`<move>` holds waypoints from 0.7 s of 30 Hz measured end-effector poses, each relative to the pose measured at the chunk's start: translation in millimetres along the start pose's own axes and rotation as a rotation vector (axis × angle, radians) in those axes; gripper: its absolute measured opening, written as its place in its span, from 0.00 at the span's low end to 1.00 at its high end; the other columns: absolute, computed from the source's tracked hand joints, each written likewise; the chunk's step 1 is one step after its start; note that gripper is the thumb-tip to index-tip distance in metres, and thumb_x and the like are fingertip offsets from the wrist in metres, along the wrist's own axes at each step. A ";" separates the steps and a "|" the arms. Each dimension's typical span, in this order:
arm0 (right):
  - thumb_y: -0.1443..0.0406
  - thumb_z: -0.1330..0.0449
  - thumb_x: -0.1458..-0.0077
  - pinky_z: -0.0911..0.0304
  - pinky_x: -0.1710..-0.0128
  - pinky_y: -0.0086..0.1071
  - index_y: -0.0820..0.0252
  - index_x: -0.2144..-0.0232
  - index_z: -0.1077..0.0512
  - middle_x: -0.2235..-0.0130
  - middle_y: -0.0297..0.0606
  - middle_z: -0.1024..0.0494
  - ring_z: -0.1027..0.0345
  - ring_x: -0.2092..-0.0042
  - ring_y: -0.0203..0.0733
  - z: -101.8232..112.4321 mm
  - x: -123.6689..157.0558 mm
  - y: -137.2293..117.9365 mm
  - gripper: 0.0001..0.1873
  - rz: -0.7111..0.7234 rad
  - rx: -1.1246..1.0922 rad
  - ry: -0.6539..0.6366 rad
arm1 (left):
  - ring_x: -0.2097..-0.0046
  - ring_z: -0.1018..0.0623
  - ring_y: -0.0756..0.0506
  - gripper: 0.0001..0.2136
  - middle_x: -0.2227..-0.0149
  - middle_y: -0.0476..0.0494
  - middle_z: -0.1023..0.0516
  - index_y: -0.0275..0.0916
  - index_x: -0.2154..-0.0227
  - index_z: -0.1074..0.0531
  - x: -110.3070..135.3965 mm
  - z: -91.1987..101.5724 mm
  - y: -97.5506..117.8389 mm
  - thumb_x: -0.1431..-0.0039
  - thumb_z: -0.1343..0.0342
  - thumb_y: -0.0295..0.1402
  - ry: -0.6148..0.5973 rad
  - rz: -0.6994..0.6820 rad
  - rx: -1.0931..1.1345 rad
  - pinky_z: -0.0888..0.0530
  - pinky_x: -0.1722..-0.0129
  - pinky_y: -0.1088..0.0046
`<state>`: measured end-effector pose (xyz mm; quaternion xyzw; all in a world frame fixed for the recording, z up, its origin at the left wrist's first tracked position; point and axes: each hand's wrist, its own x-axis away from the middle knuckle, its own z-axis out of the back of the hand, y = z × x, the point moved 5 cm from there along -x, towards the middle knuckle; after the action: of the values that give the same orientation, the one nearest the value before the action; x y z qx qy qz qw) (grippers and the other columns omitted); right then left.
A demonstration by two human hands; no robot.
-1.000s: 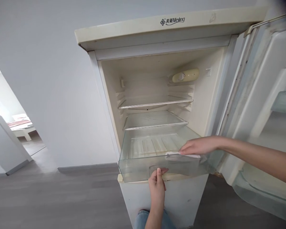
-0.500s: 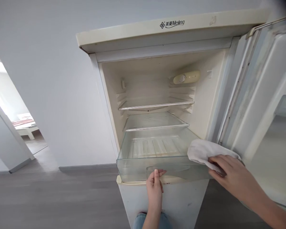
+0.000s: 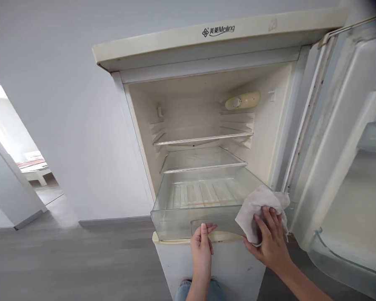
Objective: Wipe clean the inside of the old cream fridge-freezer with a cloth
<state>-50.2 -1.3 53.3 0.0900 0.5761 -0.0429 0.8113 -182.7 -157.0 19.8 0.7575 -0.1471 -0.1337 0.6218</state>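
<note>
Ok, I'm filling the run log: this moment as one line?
left hand grips drawer front | right hand presses white cloth on drawer's right front corner | fridge door open

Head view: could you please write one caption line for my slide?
Right hand presses a white cloth on the clear crisper drawer's front corner; left hand grips its handle.

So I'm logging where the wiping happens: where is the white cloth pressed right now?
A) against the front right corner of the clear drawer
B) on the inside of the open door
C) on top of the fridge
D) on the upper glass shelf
A: the right hand presses the white cloth against the front right corner of the clear drawer, while the left hand grips the drawer's front handle.
</note>
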 end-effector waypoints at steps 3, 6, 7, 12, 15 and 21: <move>0.56 0.40 0.46 0.52 0.39 0.60 0.66 0.34 0.54 0.35 0.57 0.48 0.55 0.35 0.67 -12.7 -3.5 -3.5 0.44 -0.091 0.065 0.118 | 0.84 0.43 0.58 0.29 0.61 0.31 0.18 0.31 0.65 0.24 0.2 0.6 2.9 0.45 0.52 0.57 -0.003 0.005 -0.016 0.43 0.82 0.76; 0.54 0.38 0.48 0.49 0.41 0.58 0.64 0.34 0.51 0.37 0.56 0.45 0.51 0.37 0.67 -15.4 -8.4 -10.0 0.45 -0.143 0.106 0.218 | 0.84 0.41 0.58 0.28 0.58 0.31 0.18 0.32 0.64 0.23 0.3 6.4 6.9 0.46 0.51 0.56 -0.024 0.009 -0.035 0.37 0.79 0.74; 0.52 0.39 0.48 0.48 0.41 0.58 0.64 0.35 0.50 0.37 0.56 0.44 0.50 0.38 0.67 -14.5 -9.7 -12.6 0.45 -0.150 0.103 0.233 | 0.84 0.40 0.58 0.28 0.58 0.32 0.18 0.32 0.64 0.23 0.2 10.3 7.7 0.46 0.50 0.56 -0.031 0.007 -0.038 0.35 0.78 0.74; 0.43 0.56 0.41 0.44 0.45 0.57 0.61 0.37 0.42 0.40 0.55 0.42 0.48 0.40 0.66 -3.3 -15.3 -20.1 0.39 -0.135 0.021 0.229 | 0.81 0.35 0.56 0.28 0.58 0.34 0.18 0.34 0.62 0.23 1.5 47.0 -0.6 0.49 0.47 0.56 -0.005 0.035 -0.036 0.32 0.74 0.73; 0.47 0.50 0.41 0.45 0.43 0.57 0.60 0.36 0.45 0.38 0.54 0.43 0.50 0.38 0.65 -2.7 -19.1 -14.3 0.36 -0.145 0.072 0.256 | 0.79 0.34 0.53 0.27 0.61 0.35 0.17 0.35 0.62 0.23 6.8 80.1 -1.5 0.49 0.47 0.56 0.107 -0.007 -0.064 0.30 0.71 0.71; 0.48 0.48 0.42 0.58 0.40 0.65 0.64 0.33 0.56 0.33 0.56 0.53 0.64 0.33 0.68 -32.2 -20.8 6.1 0.44 -0.224 0.149 0.246 | 0.57 0.25 0.44 0.26 0.52 0.37 0.24 0.41 0.53 0.29 22.9 139.5 33.8 0.47 0.48 0.55 0.577 -0.266 -0.339 0.26 0.63 0.70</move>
<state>-85.9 10.4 63.2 0.0897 0.6727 -0.1644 0.7158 -217.3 -298.1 25.9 0.6627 0.1588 -0.0164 0.7317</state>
